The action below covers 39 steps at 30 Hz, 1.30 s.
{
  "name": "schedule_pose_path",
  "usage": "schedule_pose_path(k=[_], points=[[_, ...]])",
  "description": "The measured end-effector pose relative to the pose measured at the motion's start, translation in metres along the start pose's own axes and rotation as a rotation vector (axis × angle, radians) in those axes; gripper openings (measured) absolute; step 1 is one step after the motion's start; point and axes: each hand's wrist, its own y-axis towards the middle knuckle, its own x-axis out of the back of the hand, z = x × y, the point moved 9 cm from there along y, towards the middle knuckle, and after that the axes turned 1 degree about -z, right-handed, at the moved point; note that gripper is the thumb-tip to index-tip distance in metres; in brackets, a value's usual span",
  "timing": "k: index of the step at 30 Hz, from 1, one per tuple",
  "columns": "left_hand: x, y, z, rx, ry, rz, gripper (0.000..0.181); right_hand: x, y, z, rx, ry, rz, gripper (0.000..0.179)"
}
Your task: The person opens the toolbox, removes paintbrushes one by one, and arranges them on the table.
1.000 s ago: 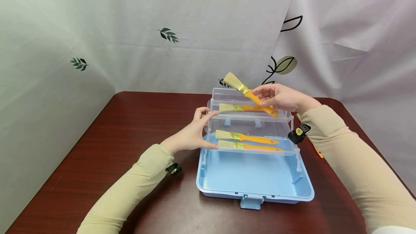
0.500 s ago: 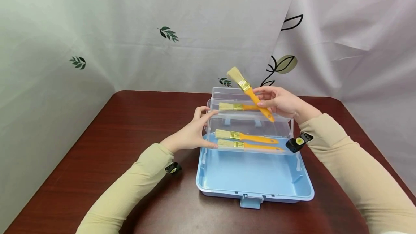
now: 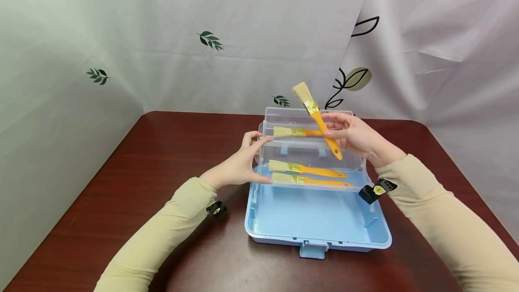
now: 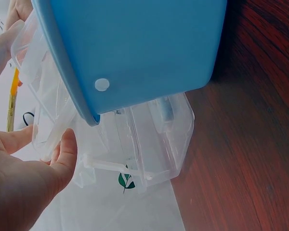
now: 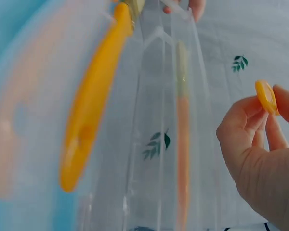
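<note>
Right hand (image 3: 353, 137): thumb and fingers pinch the raised paintbrush (image 3: 318, 119) by its yellow handle, bristles up and leaning toward my left hand's side.
Left hand (image 3: 238, 166): it grips the near end of the clear trays, thumb by the lower tray (image 3: 358, 189), fingers by the upper tray (image 3: 284, 141).
Brush below the right hand: one tray brush (image 3: 289, 132) lies lengthwise in the upper tray, its handle partly behind the paintbrush I hold.
Brushes between the hands: a rear brush (image 3: 316, 172) and a front brush (image 3: 324, 183) share the lower tray, bristles toward my left hand.
Blue box (image 3: 316, 220): it sits open on the table (image 3: 162, 157), right of my left hand and below both.
Slip risk: I judge the pinch small; loosened, it could let the paintbrush swivel or drop onto the trays.
Snag risk: lowered at this tilt, the handle's end could catch the upper tray's front edge or knock the brush lying there.
Sway risk: the trays ride on slim link arms (image 4: 108, 166); a bump, or my left hand easing off, could shift them and jostle their load.
</note>
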Motion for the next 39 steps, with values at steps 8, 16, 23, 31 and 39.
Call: schedule_pose_path(k=[8,16,23,31,39], points=[[-0.001,0.001,-0.001,0.010,0.001,0.010,0.101,-0.001,-0.011,-0.010,0.012,0.086,-0.006,0.035],[-0.001,0.001,0.000,0.020,0.000,0.007,0.100,0.004,-0.025,-0.017,0.015,0.224,-0.007,0.031],[-0.002,0.000,0.002,0.031,-0.001,0.006,0.101,0.008,-0.032,-0.021,0.036,0.248,0.001,0.031],[-0.001,0.000,0.002,0.032,-0.005,0.010,0.100,0.012,-0.040,-0.025,0.089,0.314,0.060,0.032],[0.001,0.001,0.002,0.034,-0.002,0.009,0.100,0.017,-0.045,-0.025,0.103,0.366,0.073,0.033]])
